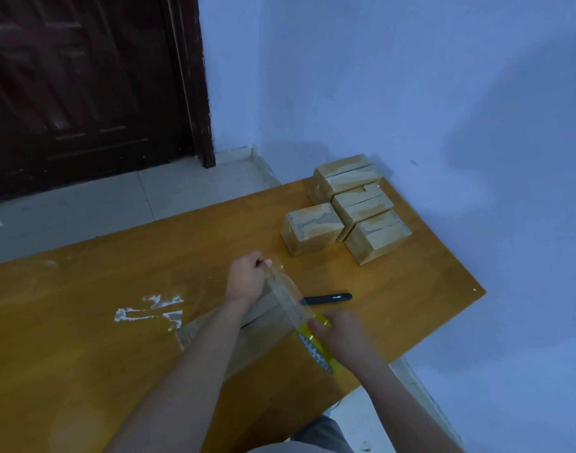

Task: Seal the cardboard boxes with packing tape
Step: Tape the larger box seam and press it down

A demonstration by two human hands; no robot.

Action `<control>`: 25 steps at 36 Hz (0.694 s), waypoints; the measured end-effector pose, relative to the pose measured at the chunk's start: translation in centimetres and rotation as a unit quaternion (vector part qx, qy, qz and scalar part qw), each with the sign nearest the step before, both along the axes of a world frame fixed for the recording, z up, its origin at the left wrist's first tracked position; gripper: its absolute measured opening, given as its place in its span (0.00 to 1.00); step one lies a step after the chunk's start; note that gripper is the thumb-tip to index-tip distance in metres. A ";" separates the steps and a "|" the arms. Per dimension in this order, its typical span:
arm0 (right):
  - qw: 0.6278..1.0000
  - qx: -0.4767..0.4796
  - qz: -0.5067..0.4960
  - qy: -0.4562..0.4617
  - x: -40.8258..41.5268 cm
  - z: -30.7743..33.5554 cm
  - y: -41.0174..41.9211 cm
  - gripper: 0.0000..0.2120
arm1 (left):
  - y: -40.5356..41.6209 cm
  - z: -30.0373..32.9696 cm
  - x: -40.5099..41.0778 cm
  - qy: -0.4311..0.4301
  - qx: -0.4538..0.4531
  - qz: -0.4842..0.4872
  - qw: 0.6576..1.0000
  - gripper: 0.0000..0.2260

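A cardboard box [214,325] lies on the wooden table under my arms, mostly hidden by them. My left hand [245,279] pinches the free end of a clear tape strip [288,299] pulled out above the box. My right hand [337,335] grips the tape roll [316,348], yellow-edged, at the strip's other end. Several small cardboard boxes [345,210] stand grouped at the far right of the table, some with their top flaps showing an open seam.
A black pen-like cutter [327,298] lies on the table [84,322] just beyond the tape roll. White residue patches [149,310] mark the tabletop left of the box. A blue wall runs along the right, a dark door stands at the back left.
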State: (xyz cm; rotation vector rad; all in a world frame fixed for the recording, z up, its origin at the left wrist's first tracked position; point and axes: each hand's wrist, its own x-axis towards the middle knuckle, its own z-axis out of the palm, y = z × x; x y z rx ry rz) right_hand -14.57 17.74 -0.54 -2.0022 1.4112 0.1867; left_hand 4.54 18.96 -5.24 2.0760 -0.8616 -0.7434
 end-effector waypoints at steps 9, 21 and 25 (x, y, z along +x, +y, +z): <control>1.000 0.000 -0.008 0.008 0.0 -0.6 0.2 0.20 | -0.1 0.0 0.1 0.011 0.018 -0.009 1.000 0.10; 1.000 0.000 -0.016 -0.007 -0.2 -1.6 -0.1 0.21 | -0.9 -0.4 0.9 0.091 0.096 0.007 0.991 0.09; 1.000 0.012 -0.021 -0.015 -0.1 -1.3 -0.3 0.21 | -1.3 0.4 1.3 0.084 0.179 -0.038 0.980 0.10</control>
